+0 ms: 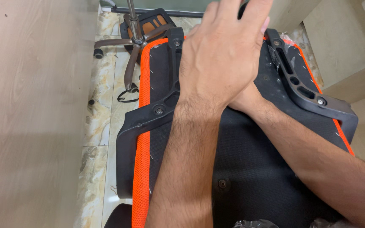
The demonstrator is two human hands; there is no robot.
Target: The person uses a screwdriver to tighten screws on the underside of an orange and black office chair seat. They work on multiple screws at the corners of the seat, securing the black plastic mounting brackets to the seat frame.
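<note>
An office chair seat [250, 169] lies upside down before me, its black underside rimmed with orange mesh [141, 139]. Black plastic armrest brackets are bolted on the left [165, 105] and right [300, 88]. My left hand [222, 50] rests flat on the far middle of the underside, fingers together and pointing away. My right forearm comes in from the lower right, and my right hand [243, 99] is tucked under the left wrist, so only its wrist end shows. What it touches or holds is hidden.
A chair base [134, 40] with chrome gas cylinder, brown star legs and castors stands on the marble-tile floor [102, 126] at the top left. A light wooden panel [30, 114] fills the left side. Wooden furniture [347, 59] stands at the right.
</note>
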